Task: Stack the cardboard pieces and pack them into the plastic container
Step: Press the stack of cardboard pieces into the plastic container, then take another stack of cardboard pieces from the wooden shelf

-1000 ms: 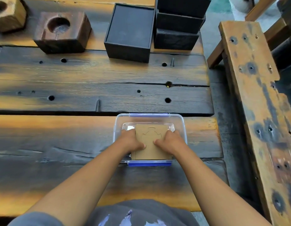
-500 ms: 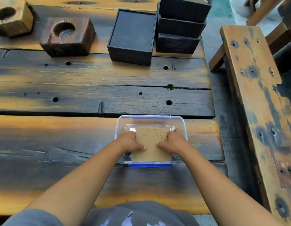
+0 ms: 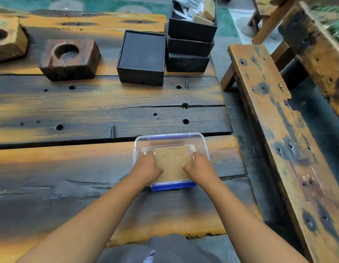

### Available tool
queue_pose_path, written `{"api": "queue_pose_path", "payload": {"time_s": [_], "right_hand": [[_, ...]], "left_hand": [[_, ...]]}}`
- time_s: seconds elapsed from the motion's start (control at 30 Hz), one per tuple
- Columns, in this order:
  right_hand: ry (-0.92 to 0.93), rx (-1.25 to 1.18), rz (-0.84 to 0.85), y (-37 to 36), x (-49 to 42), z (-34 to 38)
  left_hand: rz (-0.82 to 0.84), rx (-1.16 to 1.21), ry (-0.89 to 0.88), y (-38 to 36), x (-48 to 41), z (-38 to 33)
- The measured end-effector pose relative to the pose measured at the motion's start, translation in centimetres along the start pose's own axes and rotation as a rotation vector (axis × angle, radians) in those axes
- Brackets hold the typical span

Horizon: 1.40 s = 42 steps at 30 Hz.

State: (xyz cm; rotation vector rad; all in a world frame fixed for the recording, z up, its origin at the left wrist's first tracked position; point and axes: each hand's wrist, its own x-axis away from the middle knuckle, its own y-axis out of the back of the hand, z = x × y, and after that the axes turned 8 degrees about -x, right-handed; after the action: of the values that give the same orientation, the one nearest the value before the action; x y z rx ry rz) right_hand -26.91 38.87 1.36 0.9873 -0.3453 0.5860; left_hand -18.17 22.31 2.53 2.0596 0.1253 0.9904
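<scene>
Weathered plank desk [image 3: 89,103], dark and orange-stained wood with drilled holes; a similar wooden bench [image 3: 275,141] stands to the right. Near the desk's front right edge sits a clear rectangular plastic container [image 3: 171,138] with blue clips on its near and far rims. Inside it lies a stack of brown flat cardboard pieces [image 3: 173,164], long axis running away from the person, top face up with a faint cut outline. How many pieces are in the stack cannot be made out. Left hand [image 3: 147,166] presses on the stack's left edge, right hand [image 3: 200,167] on its right edge; each grip is narrow, fingers curled down onto the cardboard, fingertips hidden inside the container. Far side of desk: two wooden blocks [image 3: 70,59] with round recesses, the left one cut off by the frame, and black square boxes [image 3: 142,57], three of them stacked.
</scene>
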Motion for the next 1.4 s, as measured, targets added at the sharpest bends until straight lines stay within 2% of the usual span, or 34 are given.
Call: {"api": "queue_pose_path", "payload": {"time_s": [0.13, 0.3, 0.43, 0.57, 0.77, 0.9, 1.07, 1.2, 1.4], "right_hand": [[0.002, -0.062, -0.146, 0.6, 4.0, 0.5], [-0.064, -0.245, -0.290, 0.5, 9.5, 0.7], [-0.136, -0.369, -0.401, -0.3, 14.3, -0.2], [-0.223, -0.458, -0.543, -0.8, 19.7, -2.8], [-0.383, -0.574, -0.753, 0.2, 29.3, -9.1], [-0.442, -0.652, -0.932, 0.5, 36.7, -14.2], [-0.543, -0.758, -1.193, -0.7, 47.6, -20.5], [-0.725, -0.780, -1.428, -4.8, 57.5, -23.6], [-1.083, -0.769, -1.650, -12.6, 71.2, -24.4]], "left_hand": [[-0.047, -0.055, -0.209, 3.3, 1.7, -0.5], [-0.016, -0.152, -0.405, 5.6, 3.8, -1.6], [-0.020, -0.239, -0.606, 5.1, 5.6, -2.9], [0.066, -0.290, -0.814, 2.5, 8.9, -5.3], [0.161, -0.427, -1.116, -3.6, 15.5, -11.8], [0.173, -0.498, -1.307, -9.0, 22.0, -16.1], [0.277, -0.608, -1.553, -17.0, 32.6, -19.7], [0.352, -0.699, -1.795, -24.0, 42.3, -20.3], [0.554, -0.847, -2.177, -32.9, 57.4, -17.2]]}}
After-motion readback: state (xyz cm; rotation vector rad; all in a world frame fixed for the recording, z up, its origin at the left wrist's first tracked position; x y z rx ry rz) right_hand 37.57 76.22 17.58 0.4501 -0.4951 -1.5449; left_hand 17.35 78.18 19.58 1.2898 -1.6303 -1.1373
